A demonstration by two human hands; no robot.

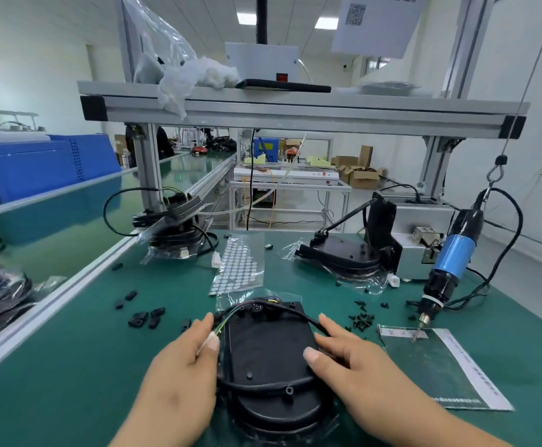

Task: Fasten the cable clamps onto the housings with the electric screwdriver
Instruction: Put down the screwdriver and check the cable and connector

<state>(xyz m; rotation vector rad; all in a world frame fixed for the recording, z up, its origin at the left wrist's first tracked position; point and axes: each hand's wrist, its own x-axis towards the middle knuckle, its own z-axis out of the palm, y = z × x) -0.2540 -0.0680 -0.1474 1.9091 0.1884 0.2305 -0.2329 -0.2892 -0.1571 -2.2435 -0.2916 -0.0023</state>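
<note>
On my feed from the assembly bench, the black housing (268,353) lies near centre on the green mat (102,366), between both hands and resting on what looks like more of the same shells. Its long axis runs near to far, with the rounded end toward me and the squared end away. The left hand (179,375) sits at its left edge, thumb and forefinger pinching the thin yellow and green wires at the end of the cable (298,312). That cable arcs over the far end of the housing and passes under the right forefinger. The right hand (353,359) lies along the right edge, fingers fairly straight and slightly spread, thumb flat on the lid. The shell is matt moulded plastic, smooth, with small raised bosses and round screw holes. Loose cable clamps (139,319), small black glossy blocks, are scattered on the mat to the left, well apart from the hands. The electric screwdriver (450,266) hangs at the far right with its blue and black barrel tilted. Its bit points down and left, touching a clear plastic sleeve (437,366) just right of the right hand. A sheet of pale round pads (239,264) lies beyond the housing.
</note>
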